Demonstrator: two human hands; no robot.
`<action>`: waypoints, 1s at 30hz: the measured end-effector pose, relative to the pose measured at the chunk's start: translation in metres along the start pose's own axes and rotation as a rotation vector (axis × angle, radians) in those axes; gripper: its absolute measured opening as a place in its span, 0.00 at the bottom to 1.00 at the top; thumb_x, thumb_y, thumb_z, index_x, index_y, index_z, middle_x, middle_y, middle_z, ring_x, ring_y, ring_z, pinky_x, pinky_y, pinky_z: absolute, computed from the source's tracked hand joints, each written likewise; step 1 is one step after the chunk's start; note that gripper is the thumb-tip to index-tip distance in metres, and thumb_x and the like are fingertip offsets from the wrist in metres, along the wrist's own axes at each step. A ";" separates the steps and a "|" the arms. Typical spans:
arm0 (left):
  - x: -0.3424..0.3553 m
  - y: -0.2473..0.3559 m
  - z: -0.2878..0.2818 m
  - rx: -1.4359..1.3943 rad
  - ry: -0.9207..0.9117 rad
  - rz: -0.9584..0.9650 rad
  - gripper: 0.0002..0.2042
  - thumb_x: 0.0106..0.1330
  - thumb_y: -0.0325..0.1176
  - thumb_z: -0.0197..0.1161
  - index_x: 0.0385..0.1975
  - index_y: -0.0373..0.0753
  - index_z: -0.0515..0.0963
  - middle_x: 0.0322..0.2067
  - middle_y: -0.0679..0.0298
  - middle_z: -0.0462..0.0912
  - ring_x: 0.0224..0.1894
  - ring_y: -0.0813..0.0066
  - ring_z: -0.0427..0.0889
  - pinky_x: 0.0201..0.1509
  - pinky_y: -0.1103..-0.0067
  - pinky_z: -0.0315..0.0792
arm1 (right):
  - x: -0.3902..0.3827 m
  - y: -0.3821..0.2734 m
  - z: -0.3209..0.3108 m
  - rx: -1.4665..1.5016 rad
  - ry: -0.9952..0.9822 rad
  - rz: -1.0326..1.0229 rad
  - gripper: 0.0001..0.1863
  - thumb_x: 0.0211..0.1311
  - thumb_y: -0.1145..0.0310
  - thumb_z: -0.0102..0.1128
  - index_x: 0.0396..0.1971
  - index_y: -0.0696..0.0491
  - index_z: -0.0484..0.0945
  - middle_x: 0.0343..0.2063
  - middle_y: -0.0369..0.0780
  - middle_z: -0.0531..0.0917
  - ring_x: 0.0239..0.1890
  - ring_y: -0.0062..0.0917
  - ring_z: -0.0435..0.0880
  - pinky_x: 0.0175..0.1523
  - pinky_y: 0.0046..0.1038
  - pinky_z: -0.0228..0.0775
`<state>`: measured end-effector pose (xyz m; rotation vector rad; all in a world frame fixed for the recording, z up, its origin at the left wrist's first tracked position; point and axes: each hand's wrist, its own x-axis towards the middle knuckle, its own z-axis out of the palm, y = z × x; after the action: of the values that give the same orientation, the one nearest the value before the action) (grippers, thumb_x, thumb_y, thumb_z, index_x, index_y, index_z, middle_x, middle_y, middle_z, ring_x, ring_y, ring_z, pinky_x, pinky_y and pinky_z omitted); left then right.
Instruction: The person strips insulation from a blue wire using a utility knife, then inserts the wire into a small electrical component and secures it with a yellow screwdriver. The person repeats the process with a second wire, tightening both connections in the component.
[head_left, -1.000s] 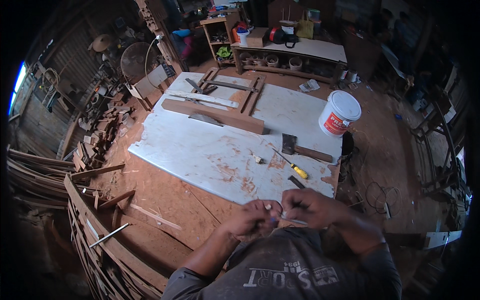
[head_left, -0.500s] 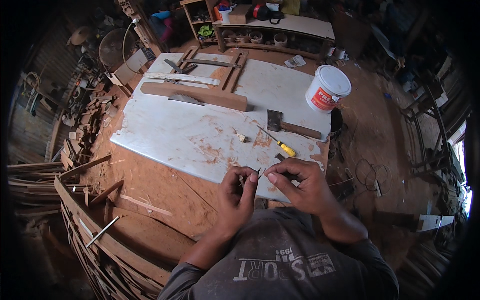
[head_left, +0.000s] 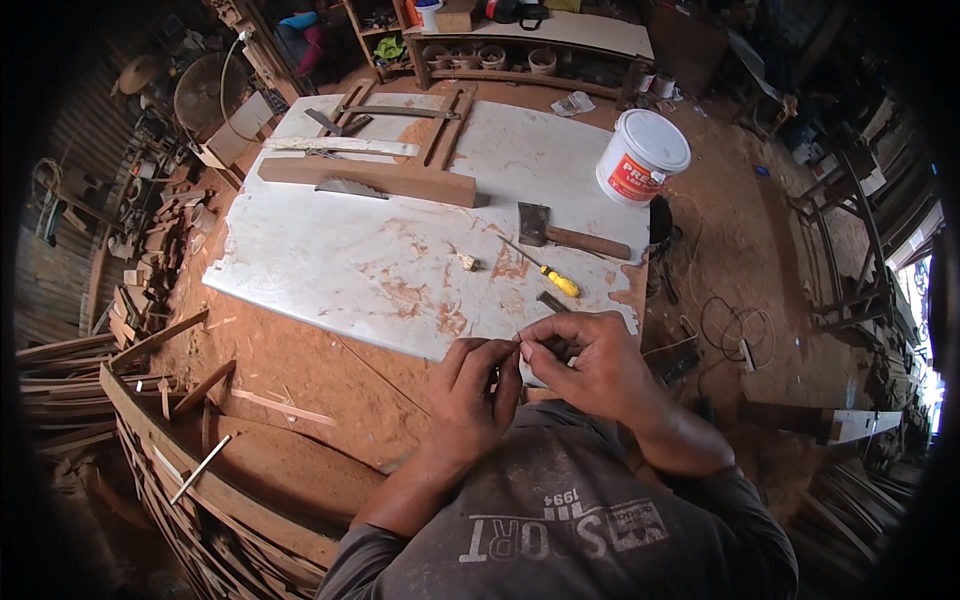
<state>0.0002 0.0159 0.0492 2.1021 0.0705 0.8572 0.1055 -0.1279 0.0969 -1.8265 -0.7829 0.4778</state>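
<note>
- Working in a fine pinch, the left hand (head_left: 470, 395) and the right hand (head_left: 595, 360) meet just below the centre of the frame, fingers narrow and closed together.
- I cannot tell what is between the fingertips (head_left: 528, 350) (it is too small and covered by the skin); if a thing is there, its place is at this meeting point, over the near edge of the white board (head_left: 330, 260).
- For doing this well, I would advise to hold one hand steady as an anchor, to move only the other fingertips, and to press lightly.
- It seems also wise to work above the bare board, not above the screwdriver (head_left: 562, 282) and hatchet (head_left: 575, 238) at right of centre.
- Compared with half a second ago, the small gap between the two hands is closed, and the thin sliver which showed there is no longer visible.
- The board sits higher and more left in the frame; the screwdriver and hatchet keep their places on it.
</note>
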 end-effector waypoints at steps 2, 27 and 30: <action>0.002 0.002 0.000 -0.001 -0.021 -0.001 0.07 0.64 0.18 0.64 0.40 0.33 0.78 0.33 0.57 0.79 0.28 0.67 0.80 0.29 0.76 0.74 | 0.000 0.002 -0.001 -0.037 -0.001 -0.023 0.09 0.61 0.69 0.67 0.36 0.59 0.85 0.29 0.46 0.87 0.31 0.31 0.88 0.37 0.29 0.78; -0.009 -0.003 -0.009 -0.652 -0.064 -0.653 0.06 0.78 0.32 0.53 0.42 0.37 0.73 0.25 0.74 0.69 0.24 0.89 0.63 0.26 0.87 0.58 | 0.033 0.040 -0.049 -0.176 0.036 0.001 0.09 0.65 0.69 0.66 0.31 0.60 0.82 0.22 0.32 0.81 0.24 0.10 0.73 0.29 0.21 0.66; -0.010 -0.002 -0.006 -0.796 -0.059 -0.702 0.06 0.78 0.33 0.54 0.43 0.37 0.73 0.25 0.74 0.69 0.24 0.90 0.64 0.26 0.87 0.58 | 0.025 0.016 -0.040 -0.245 -0.048 -0.072 0.10 0.65 0.67 0.67 0.32 0.60 0.82 0.22 0.40 0.82 0.24 0.21 0.78 0.29 0.26 0.69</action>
<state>-0.0109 0.0177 0.0450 1.2101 0.3507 0.3029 0.1538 -0.1408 0.0983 -2.0102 -0.9713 0.3938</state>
